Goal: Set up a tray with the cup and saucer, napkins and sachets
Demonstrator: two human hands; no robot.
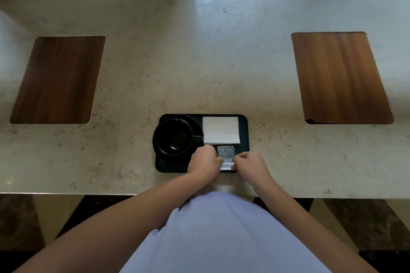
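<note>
Our left hand (203, 162) and right hand (249, 165) sat curled either side of the sachets (226, 157), fingertips pinching their edges at the near right corner of the tray (245, 131). We judged the sachets light, thin and slippery, best nipped by the edges. Beyond them, in the far right corner, lay the soft folded napkins (221, 130). On the tray's left side the empty cup (175, 136), likely fragile, stood on its saucer (195, 124).

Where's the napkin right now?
In the head view, the napkin lies in the tray's far right corner, right of the cup and beyond the sachet.
</note>
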